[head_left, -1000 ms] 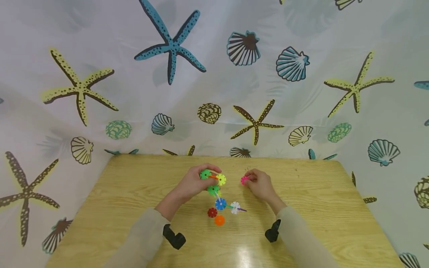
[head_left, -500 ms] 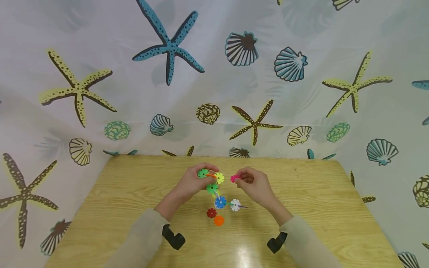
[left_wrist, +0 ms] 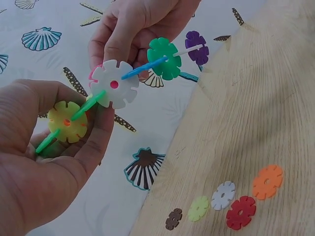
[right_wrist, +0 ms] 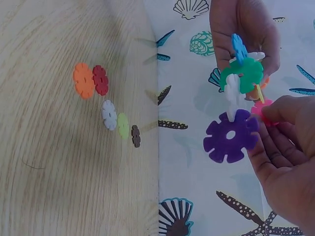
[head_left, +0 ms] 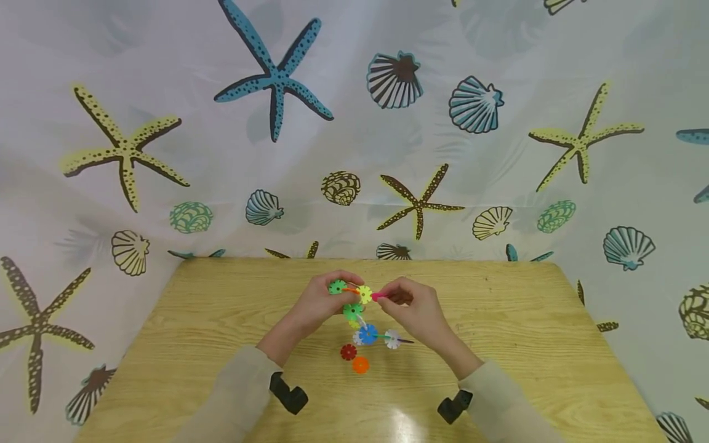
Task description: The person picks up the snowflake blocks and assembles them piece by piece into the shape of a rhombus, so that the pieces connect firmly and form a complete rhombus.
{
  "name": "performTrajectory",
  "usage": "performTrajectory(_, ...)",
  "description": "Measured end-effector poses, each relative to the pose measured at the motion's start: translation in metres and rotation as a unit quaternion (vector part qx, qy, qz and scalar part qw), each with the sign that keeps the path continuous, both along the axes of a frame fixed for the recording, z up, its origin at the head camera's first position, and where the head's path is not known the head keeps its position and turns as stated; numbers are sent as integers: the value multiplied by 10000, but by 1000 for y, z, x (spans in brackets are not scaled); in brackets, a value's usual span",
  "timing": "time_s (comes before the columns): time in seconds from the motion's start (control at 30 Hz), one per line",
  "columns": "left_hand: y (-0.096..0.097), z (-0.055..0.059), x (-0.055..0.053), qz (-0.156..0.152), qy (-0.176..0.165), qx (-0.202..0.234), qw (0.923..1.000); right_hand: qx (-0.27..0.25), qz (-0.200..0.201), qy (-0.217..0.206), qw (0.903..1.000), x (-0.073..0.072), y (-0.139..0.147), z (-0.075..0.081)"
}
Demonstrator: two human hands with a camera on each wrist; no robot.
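Observation:
In the head view my left hand (head_left: pixel 320 303) grips a linked chain of notched flower-shaped plastic discs. A yellow disc (head_left: pixel 364 290) sits at its right end by the thumb, and a blue disc (head_left: pixel 368 334) hangs lower in the chain. My right hand (head_left: pixel 416 309) pinches a pink disc (head_left: pixel 377 296) edge-on against the yellow one; whether their slots engage cannot be told. The left wrist view has a white disc (left_wrist: pixel 120 96) in front, partly covering the pink one. A purple disc (right_wrist: pixel 216 137) ends the hanging branch in the right wrist view.
Loose discs lie on the wooden table (head_left: pixel 232 344): an orange disc (head_left: pixel 360 365), a red disc (head_left: pixel 348 352), a white disc (left_wrist: pixel 224 195), a yellow-green disc (left_wrist: pixel 198 209) and a brown disc (left_wrist: pixel 173 219). A shell-printed cloth (head_left: pixel 310 227) stands behind the table.
My right hand has moved left, bringing the pink disc up to the yellow one and turning it edge-on. The left hand has stayed nearly in place with the chain.

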State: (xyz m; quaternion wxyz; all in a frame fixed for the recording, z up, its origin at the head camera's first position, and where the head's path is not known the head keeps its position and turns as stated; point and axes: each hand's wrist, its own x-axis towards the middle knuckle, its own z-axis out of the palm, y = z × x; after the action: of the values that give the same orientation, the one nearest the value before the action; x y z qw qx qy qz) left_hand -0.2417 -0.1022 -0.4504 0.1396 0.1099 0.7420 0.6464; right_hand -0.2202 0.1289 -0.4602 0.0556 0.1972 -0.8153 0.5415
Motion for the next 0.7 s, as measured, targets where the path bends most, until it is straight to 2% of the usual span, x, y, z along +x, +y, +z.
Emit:
performTrajectory(0.3,3,1,3,6,21,26,10000,-135,69,64,9999,3,-5,-1)
performTrajectory(0.47,3,0,4,-64,41,-145,9999,-62,50,225,9997,5,-8,-1)
performTrajectory(0.57,1,-1,5,-199,-10,-112,9997,7,113,226,9997,5,-8,-1)
performTrajectory(0.7,-1,-3,4,-303,-294,203,9989,68,170,193,9996,5,-9,0)
